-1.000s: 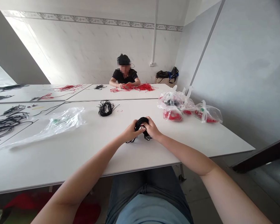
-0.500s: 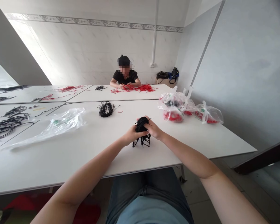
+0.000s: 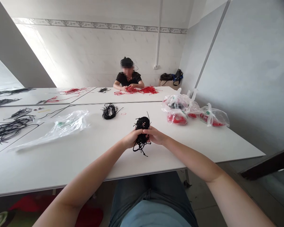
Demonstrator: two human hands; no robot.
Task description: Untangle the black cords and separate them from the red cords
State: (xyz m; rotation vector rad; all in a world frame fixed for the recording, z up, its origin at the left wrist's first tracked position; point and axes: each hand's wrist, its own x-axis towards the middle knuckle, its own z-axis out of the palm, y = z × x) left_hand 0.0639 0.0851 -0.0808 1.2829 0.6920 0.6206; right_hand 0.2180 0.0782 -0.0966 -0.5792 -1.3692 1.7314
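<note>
Black cord, gathered into a loose bundle (image 3: 142,132), is sitting between both hands just above the white surface (image 3: 85,151), toward its near edge and roughly midway along it. The left hand (image 3: 130,139) is pinching the bundle from the left with fingers closed on the strands; the right hand (image 3: 156,135) is doing the same from the right, thumb and fingers closed on the cord. Loops are standing up above the grip and several loose ends are dangling below it, not quite reaching the surface. A second black coil (image 3: 109,111) is lying farther back, with a small red band (image 3: 123,113) just beside it. A crumpled clear bag (image 3: 61,126) is lying toward the left side; bags holding red cord (image 3: 191,110) are clustered near the right edge. More black strands (image 3: 9,127) are spreading over the adjoining surface at far left. Another person (image 3: 128,77) is sitting at the far edge, hands in a pile of red cord (image 3: 138,90). Risk, as judged: the grip is covering only the middle of the bundle, so a slackened pinch could be letting the upper loops spring apart and tangle with the hanging ends; trailing ends could also be snagging under a wrist.
</note>
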